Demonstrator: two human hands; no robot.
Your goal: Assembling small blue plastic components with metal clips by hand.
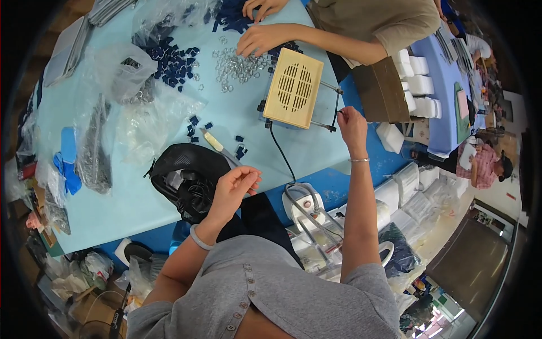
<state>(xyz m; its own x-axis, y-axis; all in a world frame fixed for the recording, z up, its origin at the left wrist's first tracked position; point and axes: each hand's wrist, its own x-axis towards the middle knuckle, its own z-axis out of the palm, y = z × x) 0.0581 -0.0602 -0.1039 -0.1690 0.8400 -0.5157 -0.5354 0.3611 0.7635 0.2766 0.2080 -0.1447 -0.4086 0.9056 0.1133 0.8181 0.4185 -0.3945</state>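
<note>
My right hand [353, 131] is raised at the right edge of the table, its fingers pinched together beside the metal rod frame [333, 107]. What the pinch holds is too small to make out. That frame sticks out from a cream box with a round slotted vent [294, 87]. My left hand [234, 186] hovers near the table's front edge with thumb and fingers curled together; anything inside is hidden. Just beyond it lies a utility knife [213, 141], with several small dark-blue fabric pieces [240, 151] nearby. A black bag with coiled cable [189, 181] sits left of this hand.
Across the table, another person's hands [262, 39] work over a pile of clear rings [231, 68]. Dark-blue pieces [172, 59] are heaped alongside. Clear plastic bags [152, 118] cover the left side. A black cord [279, 148] hangs over the front edge near a white appliance [303, 203].
</note>
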